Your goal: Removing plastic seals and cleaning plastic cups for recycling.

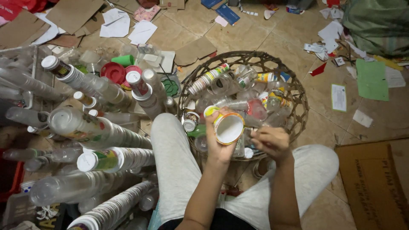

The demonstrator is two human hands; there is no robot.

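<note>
My left hand point(215, 138) grips a white paper cup point(228, 127) with a yellow rim, its open mouth turned toward me. It sits just above the near edge of a round woven basket point(298, 96). The basket is full of used plastic and paper cups point(238, 91). My right hand point(272, 142) hovers beside the cup, fingers curled and pinched together; whether it holds a small scrap I cannot tell. Both forearms rise from between my knees in grey trousers point(177, 162).
Long stacks of nested cups point(106, 132) lean in from the left. Red and green lids point(117, 70) lie behind them. Cardboard sheets point(370, 183), paper scraps point(338, 97) and a green sack point(377, 21) litter the tiled floor around the basket.
</note>
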